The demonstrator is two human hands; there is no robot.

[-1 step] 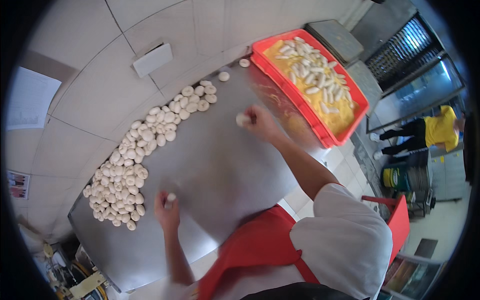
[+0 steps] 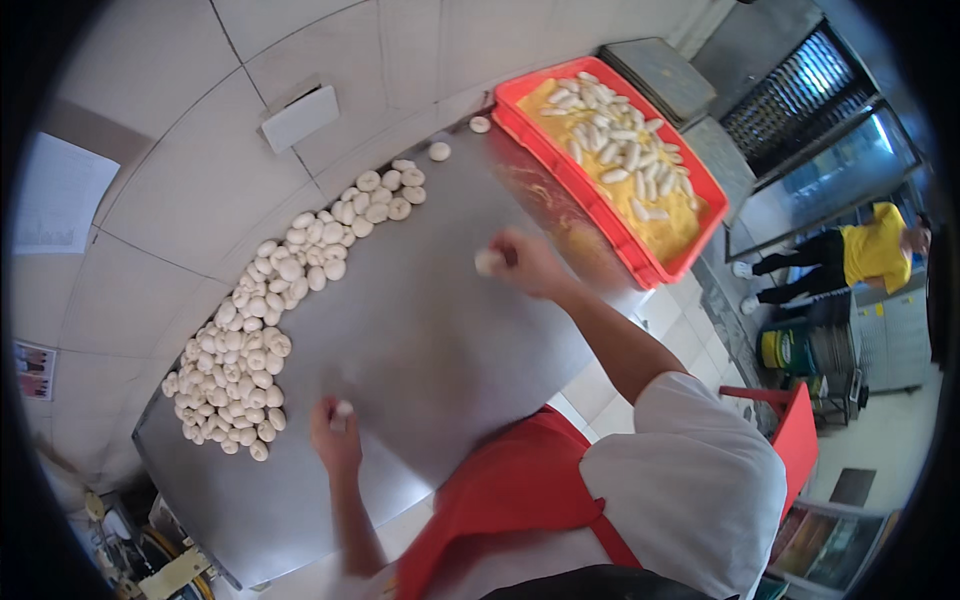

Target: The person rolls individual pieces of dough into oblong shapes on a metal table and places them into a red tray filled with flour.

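Observation:
My left hand [image 2: 338, 435] is closed on a small pale dough piece [image 2: 344, 410] over the steel table [image 2: 420, 320], to the right of a large mound of round dough balls [image 2: 230, 380]. My right hand [image 2: 528, 265] pinches another dough ball [image 2: 489, 262] above the table, left of a red plastic tray [image 2: 545, 145]. In that tray, several oblong dough pieces [image 2: 630, 155] lie on yellow crumbs [image 2: 670, 230]. The row of balls runs along the wall side up toward the tray, with two loose balls [image 2: 439, 151] near its end. Motion blurs both hands.
Stacked metal trays [image 2: 655, 75] stand behind the red tray. A white tiled wall [image 2: 160, 180] borders the table. A person in a yellow shirt [image 2: 870, 255] stands at the right near glass doors, with buckets [image 2: 785, 345] and a red chair [image 2: 790, 440] closer by. Machinery [image 2: 150, 560] sits at lower left.
Both my hands have shifted slightly down in the picture, each still holding its dough piece. The view has moved a little, so the table and tray appear slightly left and up.

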